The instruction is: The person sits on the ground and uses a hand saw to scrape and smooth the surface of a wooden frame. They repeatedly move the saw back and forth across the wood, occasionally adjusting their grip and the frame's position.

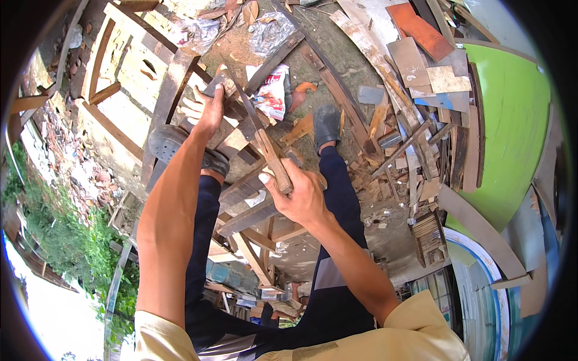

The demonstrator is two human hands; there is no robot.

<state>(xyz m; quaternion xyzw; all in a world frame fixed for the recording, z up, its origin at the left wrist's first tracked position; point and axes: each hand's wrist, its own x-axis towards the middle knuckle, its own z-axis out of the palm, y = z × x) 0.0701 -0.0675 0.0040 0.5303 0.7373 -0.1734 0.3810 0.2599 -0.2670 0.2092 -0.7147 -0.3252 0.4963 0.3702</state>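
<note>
My right hand (299, 194) is closed round the wooden handle of a handsaw (274, 161). The narrow dark blade points up and away, its far part lying against a short wood block (226, 83). My left hand (208, 108) is beside that block, with its thumb at the block's near edge and its fingers spread to the left. Whether those fingers bear on wood underneath is hard to see. A grey clog on my left foot (174, 147) rests against the timbers, and my other clog (327, 126) stands on the ground to the right.
A wooden frame (111, 129) lies at the far left. Dark beams (259, 213) cross between my legs. Wood offcuts (415, 144) pile up on the right, near a green curved panel (512, 120). A crumpled printed packet (272, 93) and clear plastic (271, 33) lie ahead.
</note>
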